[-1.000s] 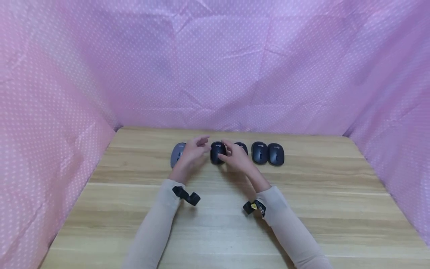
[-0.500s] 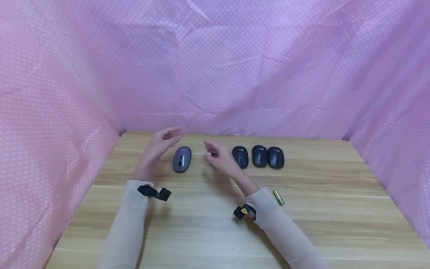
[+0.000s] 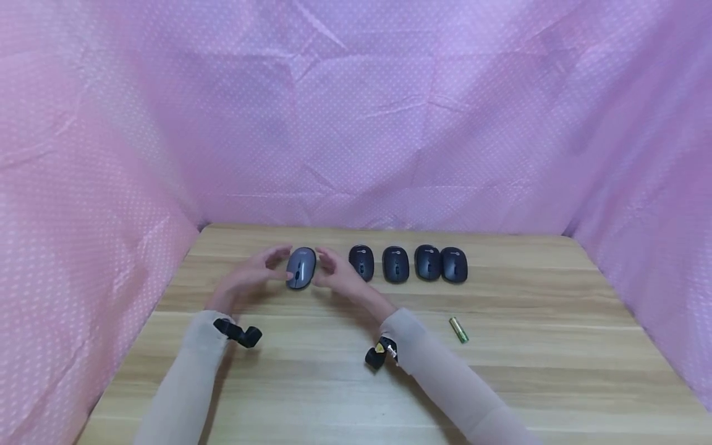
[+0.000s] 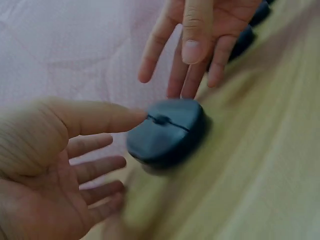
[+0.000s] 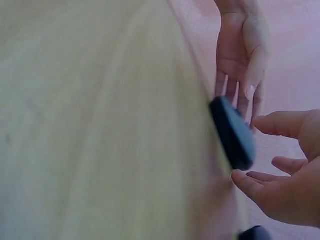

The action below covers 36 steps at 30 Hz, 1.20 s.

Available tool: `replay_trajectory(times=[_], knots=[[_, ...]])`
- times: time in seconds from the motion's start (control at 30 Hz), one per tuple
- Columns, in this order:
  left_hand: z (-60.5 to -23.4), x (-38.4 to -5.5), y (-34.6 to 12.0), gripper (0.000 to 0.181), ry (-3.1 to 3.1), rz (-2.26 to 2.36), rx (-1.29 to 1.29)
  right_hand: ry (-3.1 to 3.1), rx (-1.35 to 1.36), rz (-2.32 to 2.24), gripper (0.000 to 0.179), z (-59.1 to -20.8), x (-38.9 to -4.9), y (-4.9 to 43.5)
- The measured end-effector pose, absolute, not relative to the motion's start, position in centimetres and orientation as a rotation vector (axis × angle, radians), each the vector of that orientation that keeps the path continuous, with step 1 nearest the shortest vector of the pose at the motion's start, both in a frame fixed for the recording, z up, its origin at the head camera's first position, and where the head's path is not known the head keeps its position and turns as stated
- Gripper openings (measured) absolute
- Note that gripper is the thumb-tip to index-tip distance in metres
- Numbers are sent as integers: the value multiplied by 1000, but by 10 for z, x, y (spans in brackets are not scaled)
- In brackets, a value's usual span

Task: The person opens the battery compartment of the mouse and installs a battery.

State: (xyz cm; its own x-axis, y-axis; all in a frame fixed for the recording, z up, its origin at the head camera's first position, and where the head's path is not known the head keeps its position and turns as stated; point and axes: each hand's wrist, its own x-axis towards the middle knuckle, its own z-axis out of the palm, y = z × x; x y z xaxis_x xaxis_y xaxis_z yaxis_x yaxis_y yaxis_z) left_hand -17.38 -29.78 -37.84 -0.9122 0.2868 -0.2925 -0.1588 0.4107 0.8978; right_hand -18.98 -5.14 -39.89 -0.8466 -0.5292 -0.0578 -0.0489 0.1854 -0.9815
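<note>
A grey computer mouse [image 3: 301,268] lies on the wooden table between both hands, at the left end of a row of mice. My left hand [image 3: 253,272] is at its left side, fingers spread and relaxed, thumb tip by the mouse's front edge. On the other side my right hand [image 3: 340,275] stands with fingers extended, its fingertips close to the mouse's right edge. In the left wrist view the same grey mouse [image 4: 167,132] sits beyond the left thumb, with the right hand above it. The right wrist view shows the mouse [image 5: 232,132] between the two hands' fingers.
To the right stand several dark mice: one black mouse [image 3: 361,262] just past the right hand, another mouse [image 3: 395,264], then a touching pair [image 3: 428,262]. A green-gold battery [image 3: 458,330] lies nearer the front. Pink dotted cloth [image 3: 361,123] surrounds the wooden table [image 3: 334,395].
The right hand has left the black mouse and moved left to the grey one. My left hand first swung left off the grey mouse, then came back down beside it. The battery came into view.
</note>
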Motion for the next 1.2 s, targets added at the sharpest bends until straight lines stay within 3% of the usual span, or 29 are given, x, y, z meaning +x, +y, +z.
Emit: replay_trajectory(times=[0.37,0.73,1.2], knots=[[-390,-183,-298,102,2221,1499,152,2032,-589,-1725,95,-407,-199,-65],[-396,-185,-288,100,2334,1485,292,2164,-471,-1653,99,-404,-197,-71],[-398,-180,-279,99,2415,1496,354,2009,-547,-1733,92,-394,-199,-52]])
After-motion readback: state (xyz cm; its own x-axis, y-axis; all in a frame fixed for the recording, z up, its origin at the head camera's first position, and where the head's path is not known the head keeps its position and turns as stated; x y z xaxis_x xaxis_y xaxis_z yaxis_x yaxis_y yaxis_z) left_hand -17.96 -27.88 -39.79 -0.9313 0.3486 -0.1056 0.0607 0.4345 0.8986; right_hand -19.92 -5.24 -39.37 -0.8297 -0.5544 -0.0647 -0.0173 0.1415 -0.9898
